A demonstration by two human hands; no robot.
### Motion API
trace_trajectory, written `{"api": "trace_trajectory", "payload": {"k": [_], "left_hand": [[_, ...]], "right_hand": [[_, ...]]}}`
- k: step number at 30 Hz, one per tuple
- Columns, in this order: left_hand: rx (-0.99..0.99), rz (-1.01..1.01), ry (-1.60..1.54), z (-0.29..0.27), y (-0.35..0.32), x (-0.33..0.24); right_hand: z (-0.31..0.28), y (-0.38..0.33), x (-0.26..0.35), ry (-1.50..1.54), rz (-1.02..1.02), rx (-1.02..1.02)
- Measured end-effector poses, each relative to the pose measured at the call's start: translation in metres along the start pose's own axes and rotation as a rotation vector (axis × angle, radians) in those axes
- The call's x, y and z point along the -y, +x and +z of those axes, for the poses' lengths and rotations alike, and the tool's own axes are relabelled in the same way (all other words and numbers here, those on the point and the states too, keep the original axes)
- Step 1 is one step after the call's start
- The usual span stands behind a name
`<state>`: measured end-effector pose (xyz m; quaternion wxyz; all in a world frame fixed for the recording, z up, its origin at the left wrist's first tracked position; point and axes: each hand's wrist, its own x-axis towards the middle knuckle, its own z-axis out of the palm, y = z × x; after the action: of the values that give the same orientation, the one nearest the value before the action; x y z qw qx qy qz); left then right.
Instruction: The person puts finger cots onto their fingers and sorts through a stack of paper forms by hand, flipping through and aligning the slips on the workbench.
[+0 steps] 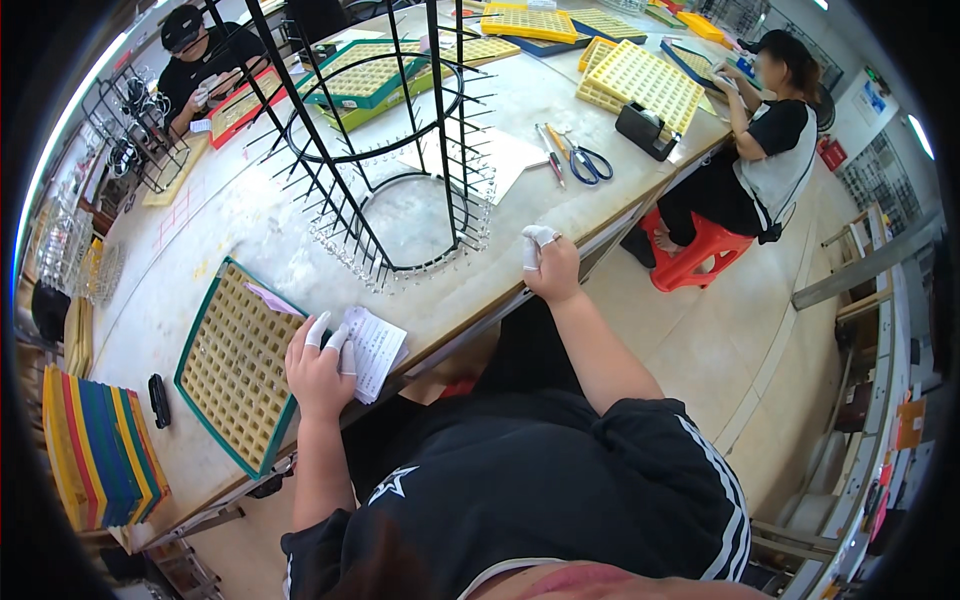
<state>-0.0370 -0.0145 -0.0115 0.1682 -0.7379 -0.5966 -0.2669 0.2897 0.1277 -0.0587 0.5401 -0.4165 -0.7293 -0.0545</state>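
currently, l to r: green-rimmed tray (235, 370), gridded cells; l hand (322, 372) in finger cots, over tray's r corner, against paper slips (376, 352), grip on them can't tell; black wire rack (378, 157), pegged, upright; r hand (552, 268), fingers curled, pinch contents can't tell. step, prob.: handling slips; any lift calls for firm pinch clear of tray rim. surface: pale scuffed tabletop (450, 315). room: seated co-worker (235, 48) far l; another person (785, 135) r, on red stool (690, 262).

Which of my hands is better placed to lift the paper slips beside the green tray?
Probably the left hand: it is right by the paper slips, while the right hand is farther off, fingers curled.
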Motion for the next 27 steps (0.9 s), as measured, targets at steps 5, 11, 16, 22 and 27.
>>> {"api": "trace_trajectory", "payload": {"k": [5,11,16,22,27], "left_hand": [[0.014,0.006,0.005,-0.0007,0.0007,0.0002],[-0.003,0.004,0.003,0.0020,0.0010,-0.0004],[0.002,0.002,0.011,0.0009,0.0011,-0.0008],[0.005,-0.005,-0.004,0.0028,-0.0006,0.0012],[-0.002,0.002,0.012,0.0039,0.0005,0.0012]], "right_hand": [[0.0017,-0.0005,-0.0017,0.007,-0.028,-0.034],[0.0018,0.0004,-0.0021,0.003,-0.028,-0.028],[0.0020,0.0004,-0.0027,0.002,-0.036,-0.033],[0.0035,-0.0042,-0.0038,-0.012,-0.015,-0.013],[0.0034,-0.0034,-0.0049,-0.022,-0.026,-0.011]]}}
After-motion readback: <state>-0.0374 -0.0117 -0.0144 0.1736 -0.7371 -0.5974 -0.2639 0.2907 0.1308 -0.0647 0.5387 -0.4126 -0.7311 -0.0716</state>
